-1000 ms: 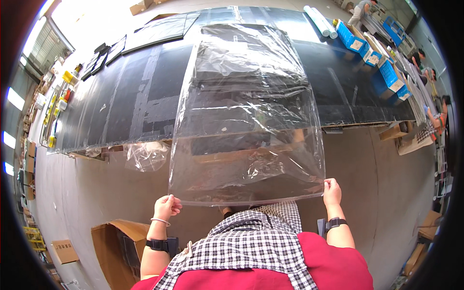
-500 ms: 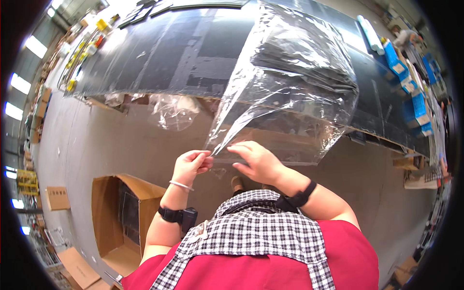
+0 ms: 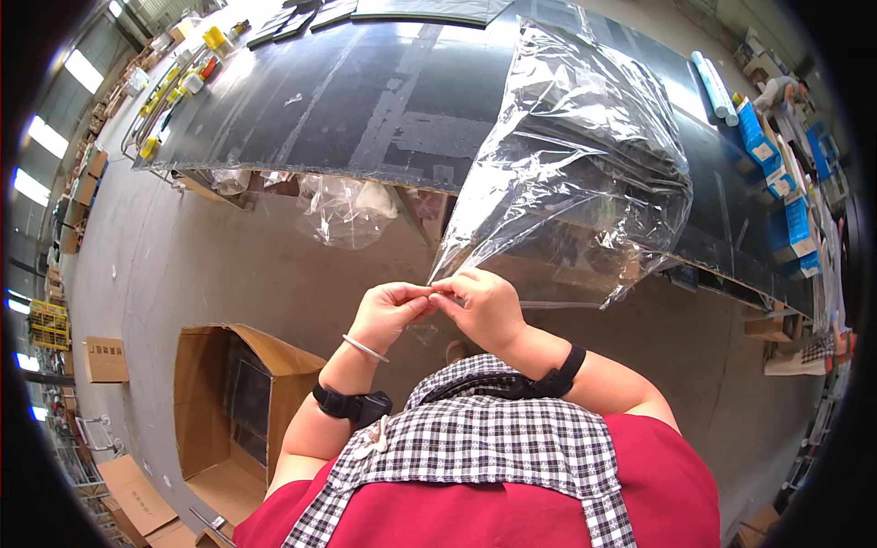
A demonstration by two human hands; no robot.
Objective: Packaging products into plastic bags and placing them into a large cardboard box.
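Seen from the head, a grey floor [image 3: 713, 374] surrounds a long black bench [image 3: 365, 110] that crosses the view ahead of the person. Clear plastic film [image 3: 539, 151] lies on the right half of the bench and spills over its near edge. A dark form shows through it, too obscured by glare to identify. The long axis of the film runs away from the person, from the near edge to the far side of the bench. From the fingers, its main spread lies ahead and to the right; its near left corner is drawn into a narrow taper ending at the fingers, while its near right corner hangs unheld below the bench edge.

An open cardboard box [image 3: 203, 374] stands on the floor at left, well apart from the film. Blue cartons [image 3: 760, 146] line the right end of the bench, with pale rolls [image 3: 714, 89] just beyond. Crumpled plastic [image 3: 343, 212] hangs under the bench at left.

The left hand [image 3: 380, 315] and right hand [image 3: 486, 309] meet in front of the torso, fingertips touching. Both sets of fingers are closed, pinching the tapered corner; the right hand is nearer the main spread.
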